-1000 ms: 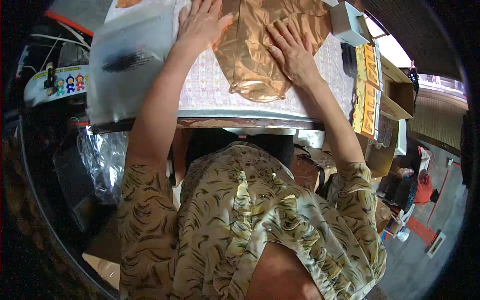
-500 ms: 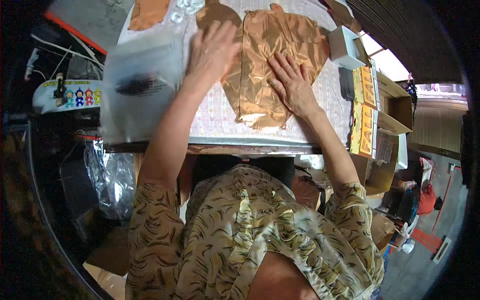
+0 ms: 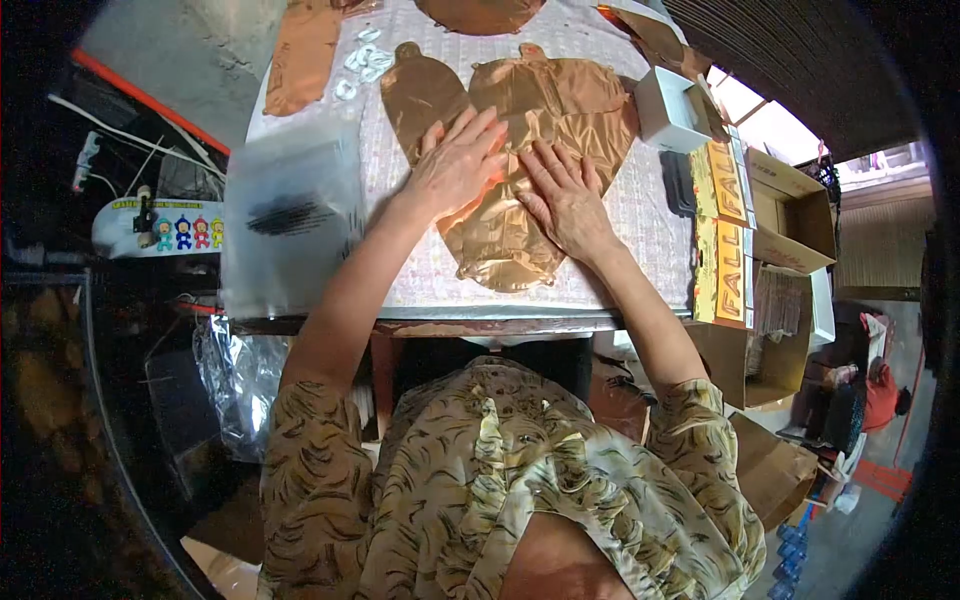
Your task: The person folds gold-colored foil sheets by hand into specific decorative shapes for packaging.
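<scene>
A copper-coloured foil piece (image 3: 500, 240) lies flat on the patterned tablecloth (image 3: 400, 270) in front of me, with a rounded lobe at its upper left and small tabs at its edges. My left hand (image 3: 455, 170) rests on its left part, palm down, fingers spread. Beside it, my right hand (image 3: 570, 200) presses flat on the middle of the foil, fingers apart. Neither hand grips anything. Left of my left arm is a stack of clear plastic bags (image 3: 295, 220) with dark print.
More copper foil lies at the far left (image 3: 303, 60) and the far edge (image 3: 480, 12). White curled strips (image 3: 368, 62) sit near the left one. On the right are a white box (image 3: 670, 110), a black tray (image 3: 677, 185), yellow printed boxes (image 3: 720, 280) and open cardboard boxes (image 3: 790, 210).
My left hand has come down and right onto the foil. The foil now shows its left lobe more fully. The view has shifted, showing more of the table's far side.
</scene>
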Demonstrator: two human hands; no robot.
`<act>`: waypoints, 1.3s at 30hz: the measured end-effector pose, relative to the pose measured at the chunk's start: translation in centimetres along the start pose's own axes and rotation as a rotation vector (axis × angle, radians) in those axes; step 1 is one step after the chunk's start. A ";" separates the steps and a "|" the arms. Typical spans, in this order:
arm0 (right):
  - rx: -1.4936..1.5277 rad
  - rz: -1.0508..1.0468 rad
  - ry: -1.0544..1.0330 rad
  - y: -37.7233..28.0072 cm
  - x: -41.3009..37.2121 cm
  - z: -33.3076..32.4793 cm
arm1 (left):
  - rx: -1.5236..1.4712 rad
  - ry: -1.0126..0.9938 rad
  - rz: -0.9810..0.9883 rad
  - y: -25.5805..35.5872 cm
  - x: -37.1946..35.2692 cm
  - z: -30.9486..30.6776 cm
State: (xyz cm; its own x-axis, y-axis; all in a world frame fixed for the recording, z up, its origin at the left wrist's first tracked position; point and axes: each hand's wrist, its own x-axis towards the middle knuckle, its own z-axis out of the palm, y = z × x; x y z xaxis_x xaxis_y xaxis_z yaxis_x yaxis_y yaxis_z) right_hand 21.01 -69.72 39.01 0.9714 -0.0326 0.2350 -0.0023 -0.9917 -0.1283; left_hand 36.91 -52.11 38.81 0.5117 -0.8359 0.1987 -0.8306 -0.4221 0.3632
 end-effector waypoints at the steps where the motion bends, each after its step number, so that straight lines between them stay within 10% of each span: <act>1: -0.003 -0.001 0.002 0.0 0.0 0.0 | 0.017 0.035 -0.033 -0.3 0.2 -0.2; 18: 0.071 0.000 0.117 0.5 -0.2 1.8 | 0.100 -0.006 -0.055 -1.3 0.3 -1.5; 24: 0.255 0.065 0.199 0.5 -1.0 -5.2 | 0.057 0.314 0.177 0.6 4.7 -4.1; 31: 0.160 0.207 0.594 14.7 -3.0 -13.5 | -0.188 0.333 0.350 10.4 17.3 -6.5; 39: -0.247 0.348 0.090 30.8 -1.8 -8.3 | -0.017 0.146 0.363 5.9 37.0 4.2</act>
State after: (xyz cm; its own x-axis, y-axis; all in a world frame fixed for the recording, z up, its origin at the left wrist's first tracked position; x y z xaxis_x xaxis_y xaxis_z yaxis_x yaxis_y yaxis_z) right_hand 17.23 -101.28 42.62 0.8782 -0.3701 0.3029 -0.3934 -0.9192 0.0175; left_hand 50.05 -87.02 44.53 0.2124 -0.8705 0.4440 -0.9601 -0.1013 0.2607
